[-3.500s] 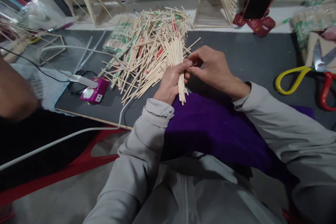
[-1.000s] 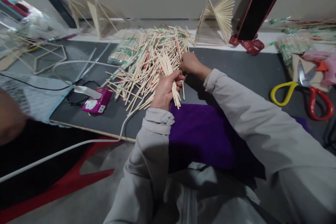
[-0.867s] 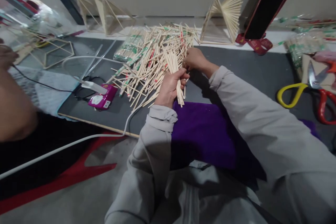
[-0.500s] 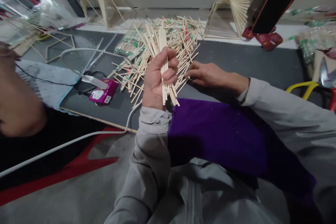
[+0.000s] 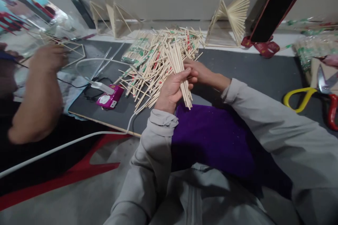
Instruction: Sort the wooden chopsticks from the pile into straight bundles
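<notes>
My left hand is closed round a bundle of thin wooden sticks, held tilted with the tops leaning left. My right hand is just behind and to the right of the bundle. Its fingertips are hidden by the sticks and my left hand, so I cannot tell what they grip. Beyond and left of my hands lies a loose pile of wooden sticks, some in wrappers with green and red print. At the pile's left edge is a clear plastic pack of wrapped sticks.
A magenta power adapter with a white cable sits left. Stick models stand along the wall. Scissors lie right, by a phone on a red stand. Another person's arm is at far left.
My left hand has shifted right with the bundle, which now leans left. My right hand has come up against the bundle. The other person's arm has moved further into view.
</notes>
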`<state>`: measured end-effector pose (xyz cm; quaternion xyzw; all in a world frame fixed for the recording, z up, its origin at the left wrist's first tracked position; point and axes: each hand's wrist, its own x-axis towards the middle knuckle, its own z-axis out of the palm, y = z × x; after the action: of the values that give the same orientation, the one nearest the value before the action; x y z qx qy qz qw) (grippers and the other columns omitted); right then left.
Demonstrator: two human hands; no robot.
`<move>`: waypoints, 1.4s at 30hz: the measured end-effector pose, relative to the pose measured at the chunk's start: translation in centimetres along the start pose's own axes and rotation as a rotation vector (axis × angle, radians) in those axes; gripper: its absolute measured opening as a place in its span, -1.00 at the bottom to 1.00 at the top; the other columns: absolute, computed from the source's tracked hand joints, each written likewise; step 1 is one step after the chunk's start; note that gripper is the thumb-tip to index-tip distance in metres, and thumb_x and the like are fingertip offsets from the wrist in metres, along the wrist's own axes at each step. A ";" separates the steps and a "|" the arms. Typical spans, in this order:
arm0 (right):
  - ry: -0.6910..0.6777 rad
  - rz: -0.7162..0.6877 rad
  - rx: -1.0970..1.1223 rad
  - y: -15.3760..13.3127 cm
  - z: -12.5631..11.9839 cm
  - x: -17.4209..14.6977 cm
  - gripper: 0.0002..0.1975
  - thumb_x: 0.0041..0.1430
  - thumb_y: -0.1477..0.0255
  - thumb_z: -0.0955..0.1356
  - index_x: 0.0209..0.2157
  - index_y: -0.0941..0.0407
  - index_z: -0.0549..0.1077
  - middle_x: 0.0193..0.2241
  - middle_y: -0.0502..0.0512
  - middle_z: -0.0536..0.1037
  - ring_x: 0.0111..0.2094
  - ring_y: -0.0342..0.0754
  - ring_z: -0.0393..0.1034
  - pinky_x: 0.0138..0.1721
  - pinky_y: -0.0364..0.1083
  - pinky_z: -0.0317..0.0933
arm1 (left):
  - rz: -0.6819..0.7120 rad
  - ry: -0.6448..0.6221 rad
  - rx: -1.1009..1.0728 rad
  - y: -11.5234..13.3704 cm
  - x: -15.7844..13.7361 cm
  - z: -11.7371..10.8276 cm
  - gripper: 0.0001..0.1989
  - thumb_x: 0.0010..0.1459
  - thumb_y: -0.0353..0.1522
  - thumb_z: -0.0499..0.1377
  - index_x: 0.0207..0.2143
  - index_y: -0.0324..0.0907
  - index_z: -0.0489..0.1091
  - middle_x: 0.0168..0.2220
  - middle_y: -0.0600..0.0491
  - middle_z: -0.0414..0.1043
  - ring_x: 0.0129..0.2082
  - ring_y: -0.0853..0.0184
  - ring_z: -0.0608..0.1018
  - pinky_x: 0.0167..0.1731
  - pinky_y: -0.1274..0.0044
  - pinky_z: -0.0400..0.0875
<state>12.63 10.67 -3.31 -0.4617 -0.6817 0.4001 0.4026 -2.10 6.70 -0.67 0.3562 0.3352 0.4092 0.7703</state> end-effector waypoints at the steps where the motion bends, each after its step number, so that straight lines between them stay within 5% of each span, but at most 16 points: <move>1: 0.028 0.022 0.025 -0.6 -1.0 -0.7 -0.85 0.15 0.36 0.38 -0.44 0.13 0.42 -0.44 0.03 0.46 -0.39 -0.11 0.29 -0.36 -0.15 0.20 | 0.029 -0.019 0.038 -0.3 0.0 0.2 -0.92 0.15 -0.41 0.27 -0.29 -0.23 0.44 -0.48 0.12 0.50 -0.58 0.51 0.53 -0.60 0.69 0.38; 5: 0.031 -0.003 0.407 -4.7 -4.6 -4.1 -0.60 0.24 0.08 0.32 -0.16 0.13 0.49 -0.24 0.08 0.53 -0.32 -0.13 0.39 -0.34 -0.16 0.28 | 0.214 -0.076 0.192 -1.3 0.6 3.2 -0.85 0.09 -0.38 0.33 -0.29 -0.21 0.44 -0.52 0.16 0.46 -0.57 0.51 0.50 -0.49 0.65 0.42; 8: 0.022 -0.123 0.309 -7.0 -5.8 -6.4 -0.65 0.11 0.21 0.46 -0.15 0.14 0.50 -0.23 0.05 0.53 -0.29 -0.14 0.39 -0.35 -0.19 0.28 | 0.328 -0.133 0.411 -2.1 1.9 5.5 -0.87 0.04 -0.44 0.32 -0.32 -0.21 0.46 -0.50 0.15 0.44 -0.46 0.45 0.53 -0.37 0.57 0.45; 12: 0.014 -0.032 0.209 -5.7 -6.1 -7.8 -0.79 0.01 0.44 0.51 -0.30 0.20 0.51 -0.44 0.03 0.49 -0.39 -0.13 0.36 -0.38 -0.16 0.28 | 0.516 -0.222 0.657 -4.0 4.0 5.0 -0.63 -0.17 -0.48 0.38 -0.21 -0.24 0.50 -0.23 0.05 0.55 -0.18 0.27 0.55 -0.14 0.46 0.44; 18: -0.011 -0.008 0.200 -2.1 -5.4 -7.4 -0.88 0.01 0.51 0.47 -0.37 0.18 0.49 -0.48 0.03 0.47 -0.44 -0.14 0.33 -0.41 -0.14 0.26 | 0.378 -0.163 0.693 -6.1 5.5 2.5 -0.64 -0.21 -0.36 0.38 -0.29 -0.22 0.44 -0.38 0.09 0.49 -0.31 0.29 0.52 -0.24 0.44 0.42; 25: -0.002 -0.009 0.222 -2.9 -4.8 -7.1 -0.81 0.07 0.38 0.45 -0.31 0.20 0.47 -0.44 0.02 0.45 -0.42 -0.16 0.31 -0.40 -0.16 0.24 | 0.187 -0.125 0.589 -6.1 4.9 3.1 -0.71 -0.23 -0.37 0.39 -0.43 -0.17 0.38 -0.61 0.10 0.32 -0.58 0.37 0.38 -0.52 0.45 0.28; 29: 0.113 -0.072 0.144 -3.2 -4.4 -6.9 -0.78 0.14 0.33 0.42 -0.22 0.17 0.48 -0.31 0.05 0.48 -0.30 -0.11 0.36 -0.27 -0.13 0.30 | 0.179 -0.143 0.502 -6.3 4.4 3.2 -0.76 -0.09 -0.27 0.35 -0.54 -0.16 0.35 -0.67 0.12 0.31 -0.65 0.42 0.36 -0.58 0.49 0.25; 34: 0.123 -0.052 0.066 -2.5 -4.0 -6.4 -0.79 0.23 0.28 0.36 -0.25 0.15 0.48 -0.26 0.09 0.49 -0.24 -0.07 0.39 -0.21 -0.10 0.31 | 0.208 -0.095 0.450 -6.6 4.3 3.3 -0.84 -0.12 -0.42 0.34 -0.48 -0.22 0.40 -0.57 0.12 0.44 -0.55 0.42 0.47 -0.47 0.54 0.39; 42: 0.188 0.009 0.260 -1.2 -5.6 -7.1 -0.76 -0.01 0.35 0.50 -0.33 0.15 0.47 -0.39 -0.01 0.49 -0.36 -0.13 0.34 -0.32 -0.15 0.22 | -0.067 -0.198 0.303 -5.8 3.1 4.4 -0.78 0.12 -0.50 0.21 -0.55 -0.20 0.27 -0.73 0.23 0.17 -0.77 0.58 0.18 -0.68 0.66 0.16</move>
<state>19.20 4.61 -1.45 -0.4440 -0.5813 0.4419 0.5193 5.04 5.79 -3.85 0.4952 0.3272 0.2913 0.7503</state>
